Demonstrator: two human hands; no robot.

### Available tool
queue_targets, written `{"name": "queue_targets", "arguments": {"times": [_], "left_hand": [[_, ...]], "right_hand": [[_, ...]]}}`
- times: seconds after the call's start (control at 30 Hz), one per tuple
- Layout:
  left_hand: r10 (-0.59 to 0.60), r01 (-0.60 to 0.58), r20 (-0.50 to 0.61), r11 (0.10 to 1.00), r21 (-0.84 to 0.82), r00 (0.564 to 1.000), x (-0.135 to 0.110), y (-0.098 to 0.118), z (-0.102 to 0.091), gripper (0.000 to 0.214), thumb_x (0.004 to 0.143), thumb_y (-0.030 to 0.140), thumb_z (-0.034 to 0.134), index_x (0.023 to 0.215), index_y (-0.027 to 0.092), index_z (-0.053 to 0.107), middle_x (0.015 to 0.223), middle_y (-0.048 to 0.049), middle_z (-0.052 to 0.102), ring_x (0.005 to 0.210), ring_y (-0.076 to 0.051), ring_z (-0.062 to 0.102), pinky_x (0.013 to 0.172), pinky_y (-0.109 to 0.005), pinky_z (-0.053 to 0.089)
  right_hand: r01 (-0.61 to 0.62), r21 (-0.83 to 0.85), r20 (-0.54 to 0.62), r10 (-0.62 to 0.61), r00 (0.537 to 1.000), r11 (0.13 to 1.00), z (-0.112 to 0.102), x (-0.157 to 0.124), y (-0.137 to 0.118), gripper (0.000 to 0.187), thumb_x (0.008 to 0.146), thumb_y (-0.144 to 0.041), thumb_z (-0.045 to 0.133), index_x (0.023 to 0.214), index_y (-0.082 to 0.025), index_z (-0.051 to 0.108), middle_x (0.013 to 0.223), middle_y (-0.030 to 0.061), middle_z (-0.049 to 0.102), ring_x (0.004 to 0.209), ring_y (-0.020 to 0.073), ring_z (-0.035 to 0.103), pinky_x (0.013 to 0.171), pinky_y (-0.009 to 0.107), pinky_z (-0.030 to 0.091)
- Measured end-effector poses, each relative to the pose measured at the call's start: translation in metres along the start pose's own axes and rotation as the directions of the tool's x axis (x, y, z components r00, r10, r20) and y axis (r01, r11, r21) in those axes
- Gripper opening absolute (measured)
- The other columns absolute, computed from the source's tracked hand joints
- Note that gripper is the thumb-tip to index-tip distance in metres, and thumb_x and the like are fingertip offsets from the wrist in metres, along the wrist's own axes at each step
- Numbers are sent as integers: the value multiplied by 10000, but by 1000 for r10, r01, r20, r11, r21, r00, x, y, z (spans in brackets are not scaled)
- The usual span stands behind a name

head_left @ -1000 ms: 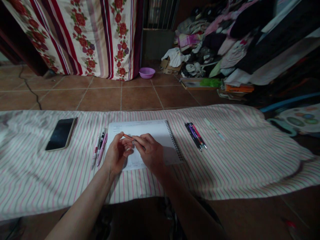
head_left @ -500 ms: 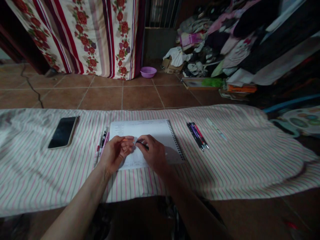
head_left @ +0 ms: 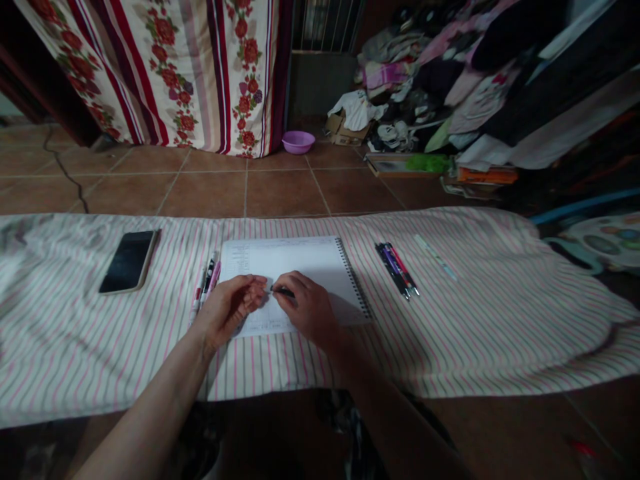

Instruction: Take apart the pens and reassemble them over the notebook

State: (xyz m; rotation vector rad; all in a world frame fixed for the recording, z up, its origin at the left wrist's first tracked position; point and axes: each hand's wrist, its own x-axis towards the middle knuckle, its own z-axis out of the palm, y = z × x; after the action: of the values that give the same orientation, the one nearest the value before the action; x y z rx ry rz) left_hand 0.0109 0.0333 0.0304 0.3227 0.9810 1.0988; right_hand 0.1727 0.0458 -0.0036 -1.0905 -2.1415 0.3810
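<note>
Two hands: left hand [head_left: 227,310], right hand [head_left: 307,308]. One pen [head_left: 283,291] in right hand. One notebook [head_left: 295,267]. One phone [head_left: 129,261]. Three pens [head_left: 205,290] left of notebook, exact count hard to tell. Three dark pens [head_left: 397,269] right of notebook. One pale pen [head_left: 434,257] further right. One purple bowl [head_left: 299,141] on floor.

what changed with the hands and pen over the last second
Both hands came down toward the notebook. The orange piece that stuck up from the left hand is now hidden in its fingers; the right hand holds the dark pen low over the page. Phone and the spare pens lie as before.
</note>
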Motion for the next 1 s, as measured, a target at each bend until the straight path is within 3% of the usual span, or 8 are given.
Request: {"name": "queue_targets", "arguments": {"times": [0.4, 0.77, 1.0], "left_hand": [[5, -4, -40, 1000, 21, 999, -3, -2, 4, 205, 783, 38, 468, 738, 28, 668, 586, -86, 611, 484, -78, 548, 470, -155, 464], [34, -44, 73, 988, 146, 997, 0, -8, -14, 117, 743, 81, 598, 809, 42, 687, 715, -121, 676, 588, -125, 614, 528, -190, 475], [62, -98, 148, 964, 248, 987, 1, -10, -17, 161, 677, 104, 698, 833, 69, 690, 669, -86, 668, 543, -80, 569, 488, -151, 411]], "right_hand": [[68, -61, -24, -69, 997, 996, -4, 1, 2, 73, 850, -207, 530, 879, -212, 596, 873, 8, 662, 844, 130, 582, 803, 259, 415], [94, -106, 3, -95, 996, 990, -9, 0, 6, 125, 879, -257, 513, 884, -223, 633, 905, -6, 692, 832, 140, 577, 763, 290, 347], [109, -127, 50, -104, 993, 986, -8, -3, 7, 138, 878, -245, 513, 914, -234, 645, 894, -1, 681, 839, 141, 570, 755, 286, 346]]}}
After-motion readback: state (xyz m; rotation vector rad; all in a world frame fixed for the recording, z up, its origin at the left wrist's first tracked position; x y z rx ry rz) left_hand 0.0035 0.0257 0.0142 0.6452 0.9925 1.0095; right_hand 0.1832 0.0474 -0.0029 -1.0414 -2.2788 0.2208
